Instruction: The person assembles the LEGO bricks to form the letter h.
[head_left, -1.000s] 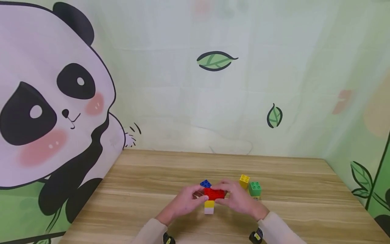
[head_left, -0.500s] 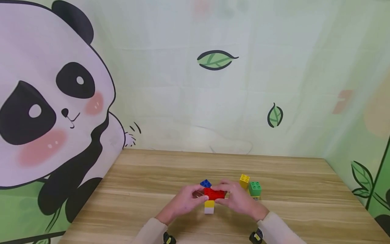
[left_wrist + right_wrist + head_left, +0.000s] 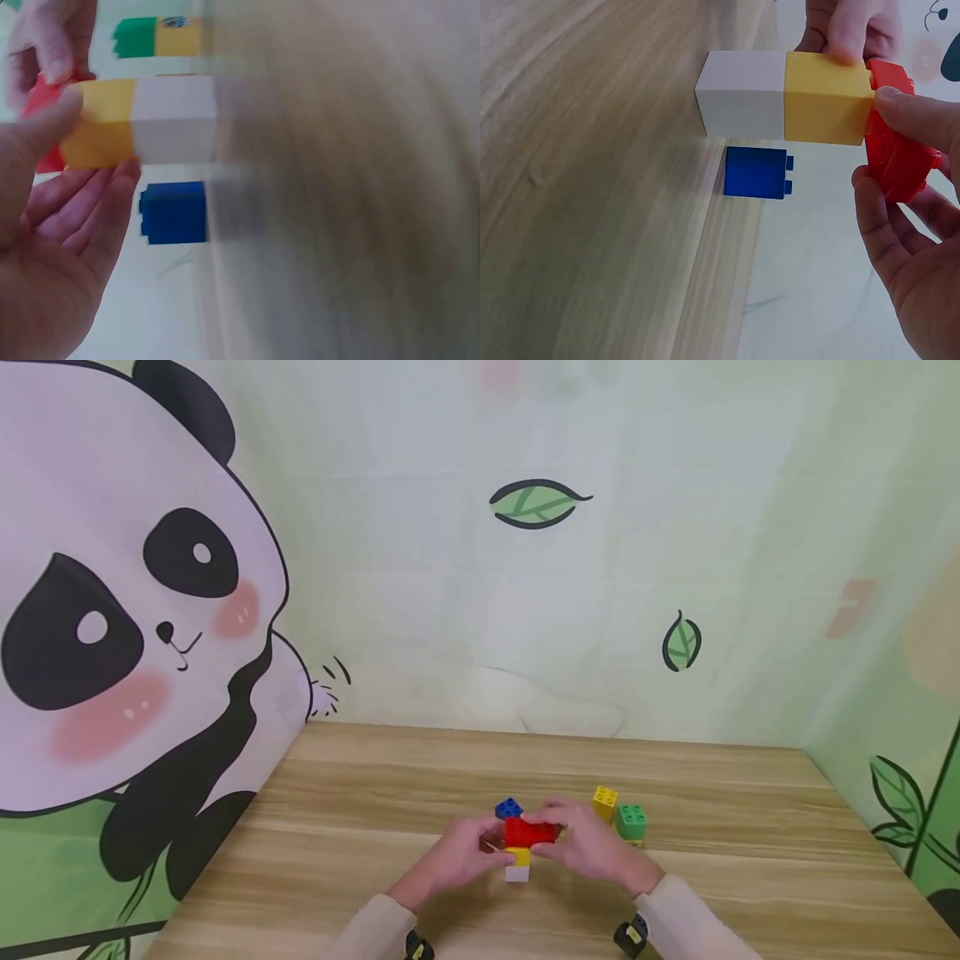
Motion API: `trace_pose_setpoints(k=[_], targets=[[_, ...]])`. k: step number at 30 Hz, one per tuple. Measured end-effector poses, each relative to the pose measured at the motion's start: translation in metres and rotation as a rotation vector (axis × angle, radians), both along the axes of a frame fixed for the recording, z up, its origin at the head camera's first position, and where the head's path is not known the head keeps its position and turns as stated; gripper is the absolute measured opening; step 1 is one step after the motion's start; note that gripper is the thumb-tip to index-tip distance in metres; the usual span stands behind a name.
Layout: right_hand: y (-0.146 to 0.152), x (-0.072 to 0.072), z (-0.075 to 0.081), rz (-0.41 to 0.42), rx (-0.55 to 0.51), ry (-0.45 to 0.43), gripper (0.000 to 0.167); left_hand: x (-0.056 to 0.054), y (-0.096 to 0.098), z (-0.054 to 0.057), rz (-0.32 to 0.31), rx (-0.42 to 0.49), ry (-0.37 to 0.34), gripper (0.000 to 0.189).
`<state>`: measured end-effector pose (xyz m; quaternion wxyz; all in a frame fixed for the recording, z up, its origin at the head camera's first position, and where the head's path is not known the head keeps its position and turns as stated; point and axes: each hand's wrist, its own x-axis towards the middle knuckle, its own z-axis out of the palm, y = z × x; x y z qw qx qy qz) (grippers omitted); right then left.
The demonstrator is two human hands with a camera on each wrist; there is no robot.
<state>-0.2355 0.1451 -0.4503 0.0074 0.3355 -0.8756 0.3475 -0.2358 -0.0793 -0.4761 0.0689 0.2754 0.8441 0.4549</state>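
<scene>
A right hand (image 3: pixel 596 843) grips a red brick (image 3: pixel 529 832) at the top of a yellow block (image 3: pixel 825 97) — pinched by the left hand (image 3: pixel 463 855) above a white block (image 3: pixel 742 97) — near a blue block (image 3: pixel 754 172).

the fingers of your right hand (image 3: pixel 591 843) hide part of the red brick (image 3: pixel 528 832); just beyond the fingers of your left hand (image 3: pixel 465 856), the blue brick (image 3: pixel 508 808) is partly covered. past your fingers in the left wrist view, the printed yellow brick (image 3: pixel 177 41) shows markings too blurred to read, and the tabletop (image 3: pixel 322 225) smears.
</scene>
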Motion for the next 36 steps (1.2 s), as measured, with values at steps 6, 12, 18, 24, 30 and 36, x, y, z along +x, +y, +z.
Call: trace_pose_setpoints(k=[6, 12, 18, 24, 30, 36], targets=[[0.0005, -0.0003, -0.0007, 0.008, -0.003, -0.001, 0.039, 0.0011, 0.0018, -0.0023, 0.005, -0.001, 0.014, 0.025], [0.0029, -0.0010, 0.0014, 0.041, 0.005, -0.025, 0.038, 0.0020, 0.0011, -0.0014, 0.002, -0.010, 0.004, 0.026], [0.0032, -0.0011, 0.0038, 0.067, -0.006, 0.005, 0.038, 0.0013, 0.0022, -0.0011, -0.011, 0.009, 0.033, 0.023], [0.0020, -0.0025, 0.0026, 0.071, -0.010, 0.034, 0.039, -0.0004, 0.0021, -0.0012, -0.007, 0.014, 0.038, 0.026], [0.0018, -0.0017, 0.0037, 0.066, -0.009, 0.031, 0.039, 0.0002, 0.0028, -0.0020, 0.015, 0.016, 0.021, 0.029], [0.0026, -0.0015, 0.0067, 0.039, 0.010, -0.013, 0.037, 0.0010, 0.0031, -0.0007, 0.033, -0.010, 0.000, 0.029]])
